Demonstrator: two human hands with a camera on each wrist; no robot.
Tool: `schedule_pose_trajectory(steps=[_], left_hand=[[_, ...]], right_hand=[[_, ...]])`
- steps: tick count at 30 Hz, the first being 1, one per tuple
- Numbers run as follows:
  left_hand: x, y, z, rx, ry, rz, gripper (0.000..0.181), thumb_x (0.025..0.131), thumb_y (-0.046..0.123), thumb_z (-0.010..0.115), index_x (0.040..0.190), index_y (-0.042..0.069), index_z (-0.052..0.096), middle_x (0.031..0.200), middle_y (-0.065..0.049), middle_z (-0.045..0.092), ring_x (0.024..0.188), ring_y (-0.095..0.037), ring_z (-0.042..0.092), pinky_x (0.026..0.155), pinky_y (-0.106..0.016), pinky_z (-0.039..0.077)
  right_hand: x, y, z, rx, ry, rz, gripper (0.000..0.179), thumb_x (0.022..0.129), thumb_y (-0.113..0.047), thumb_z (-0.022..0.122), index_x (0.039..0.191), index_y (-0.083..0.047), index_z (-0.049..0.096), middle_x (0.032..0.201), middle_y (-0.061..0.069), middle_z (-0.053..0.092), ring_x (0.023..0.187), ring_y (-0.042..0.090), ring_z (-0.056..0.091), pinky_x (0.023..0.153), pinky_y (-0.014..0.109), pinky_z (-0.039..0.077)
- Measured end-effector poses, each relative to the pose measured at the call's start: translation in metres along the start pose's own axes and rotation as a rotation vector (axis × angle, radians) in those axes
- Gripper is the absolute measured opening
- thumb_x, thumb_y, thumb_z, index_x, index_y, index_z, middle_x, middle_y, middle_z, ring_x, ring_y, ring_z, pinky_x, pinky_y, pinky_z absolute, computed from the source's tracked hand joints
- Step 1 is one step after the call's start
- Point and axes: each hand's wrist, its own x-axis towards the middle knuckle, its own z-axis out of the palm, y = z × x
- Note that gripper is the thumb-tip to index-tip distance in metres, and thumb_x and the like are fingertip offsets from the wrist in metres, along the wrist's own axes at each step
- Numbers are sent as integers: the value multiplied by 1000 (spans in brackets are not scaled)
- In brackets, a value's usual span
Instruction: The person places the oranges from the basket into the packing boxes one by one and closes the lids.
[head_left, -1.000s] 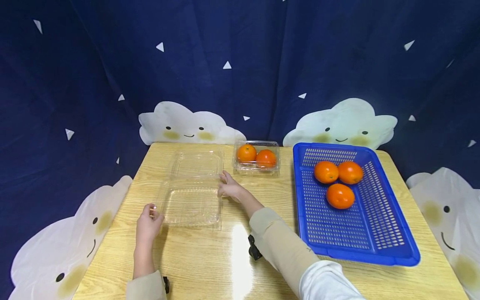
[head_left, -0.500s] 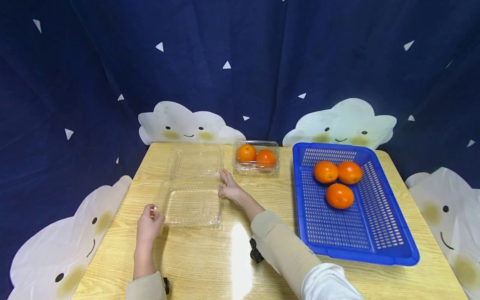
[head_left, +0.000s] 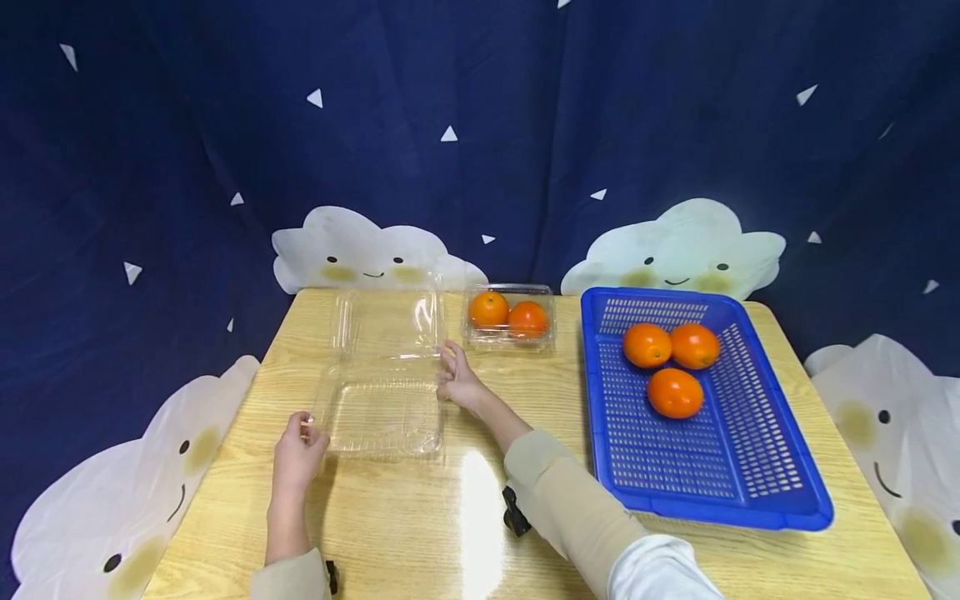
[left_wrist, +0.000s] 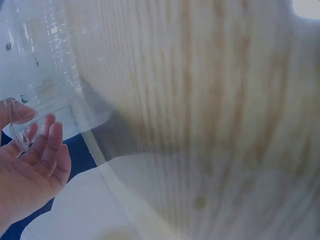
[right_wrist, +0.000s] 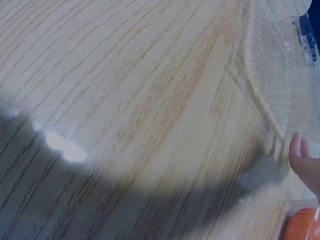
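A clear plastic clamshell box (head_left: 386,417) with its lid (head_left: 382,321) folded back lies between both hands, nothing inside it. My left hand (head_left: 298,450) pinches the rim at its left side; in the left wrist view the thumb (left_wrist: 20,112) lies over the edge and the fingers curl beneath. At the right side near the hinge, my right hand (head_left: 462,383) holds the edge between thumb and fingers. In the right wrist view the right hand (right_wrist: 307,167) is partly cut off at the frame's border. A shadow falls on the wood beside the box.
A second clear box (head_left: 508,340) with two oranges (head_left: 489,310) stands at the table's back. On the right is a blue basket (head_left: 596,433) containing three oranges (head_left: 675,393). A dark blue curtain (head_left: 480,100) with clouds hangs behind the wooden table (head_left: 390,533).
The lid of the clear box has swung back and its far edge now reaches higher in the head view. Both hands stay almost in place.
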Motion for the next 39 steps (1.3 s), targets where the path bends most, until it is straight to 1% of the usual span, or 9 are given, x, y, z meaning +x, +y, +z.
schedule_pose_trajectory(steps=[2,9,16,20,26,31,35,37,39], left_hand=[[0,0,1,3,4,4,42,83,6,52,121,-7,39,95,-18,50,68,-15,47,57,-27,40],[-4,1,1,3,-33,-1,44,85,6,51,124,-8,37,98,-19,50,76,-20,49,59,-27,41],[-5,4,5,3,-48,7,43,85,5,52,123,-6,37,94,-16,49,70,-16,46,57,-26,39],[-5,7,9,-6,-51,13,41,84,5,52,121,-5,38,91,-14,48,67,-14,44,55,-26,38],[-6,12,12,-10,-81,5,44,85,5,52,124,-5,37,96,-16,49,70,-17,46,57,-26,40],[-6,15,18,-18,-94,30,45,84,6,52,124,-5,37,96,-16,49,68,-16,46,55,-25,40],[-4,18,23,-25,-83,49,43,82,5,54,121,-5,39,93,-15,49,68,-15,45,56,-26,39],[-3,19,25,-28,-80,57,41,81,4,54,118,-5,40,93,-15,49,69,-16,45,57,-27,39],[-3,20,27,-31,-82,64,40,80,3,54,117,-4,40,92,-15,49,69,-16,45,57,-27,39]], right_hand=[[-1,1,0,-3,2,2,97,67,27,43,144,-14,1,152,7,11,81,15,32,54,17,33],[-5,3,-3,-8,3,-1,95,68,26,43,144,-15,2,152,9,10,84,17,33,55,17,30],[-11,1,-6,6,7,-1,94,70,26,42,143,-15,1,152,8,10,66,9,24,51,15,27],[-18,-7,-9,22,5,13,94,69,27,42,143,-13,0,152,9,9,65,10,24,50,16,27],[-32,-20,-14,13,-5,20,91,69,25,43,142,-11,2,152,13,7,67,12,26,52,16,29],[-30,-10,-22,6,33,12,92,68,26,42,142,-11,2,152,12,9,67,12,26,50,15,29],[-27,0,-27,-33,86,-4,92,68,25,43,142,-13,4,151,11,13,80,19,34,52,16,32],[-28,1,-29,-40,100,-14,91,68,25,42,142,-12,5,151,11,13,96,29,40,55,17,35],[-29,1,-31,-38,110,-18,91,67,25,43,141,-13,5,151,12,13,113,37,37,57,17,37]])
